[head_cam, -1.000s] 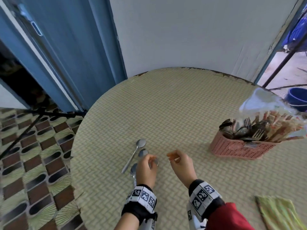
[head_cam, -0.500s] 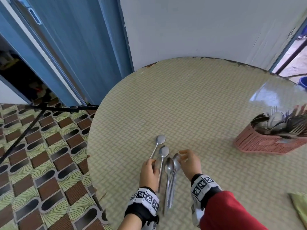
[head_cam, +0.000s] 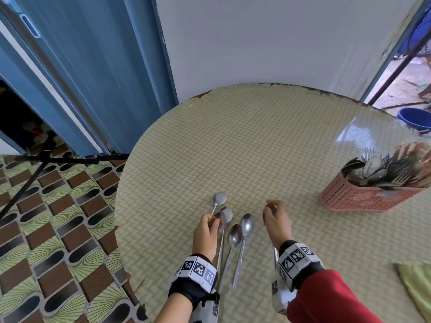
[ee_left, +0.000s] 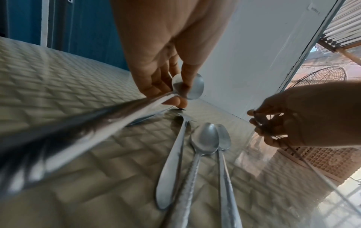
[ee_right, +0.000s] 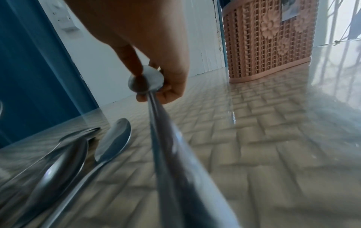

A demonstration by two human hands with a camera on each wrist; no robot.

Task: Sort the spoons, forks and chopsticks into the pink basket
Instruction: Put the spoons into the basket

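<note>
Since half a second ago the right hand (head_cam: 276, 221) has drawn away to the right of the spoon cluster, and it now carries a spoon (ee_right: 146, 82) of its own, pinched near the bowl between thumb and fingers with the handle running back under the wrist. At that earlier moment it was touching the bowls of the two right-hand spoons on the bench (head_cam: 268, 141). The left hand (head_cam: 206, 231) likewise grips a spoon (ee_left: 188, 86) at the neck, the bowl just past its fingertips and the handle trailing back toward the wrist camera.

Between the two hands, two spoons (head_cam: 241, 231) lie side by side on the bench, bowls pointing far, handles near. Another spoon (head_cam: 220, 198) lies just beyond the left hand, its handle passing under the fingers (one more handle shows beside the pair in the left wrist view; I cannot tell its bowl).

Well apart to the right stands the pink basket (head_cam: 363, 197), already holding spoons, forks and chopsticks. A green cloth (head_cam: 417, 283) lies at the near right edge.
</note>
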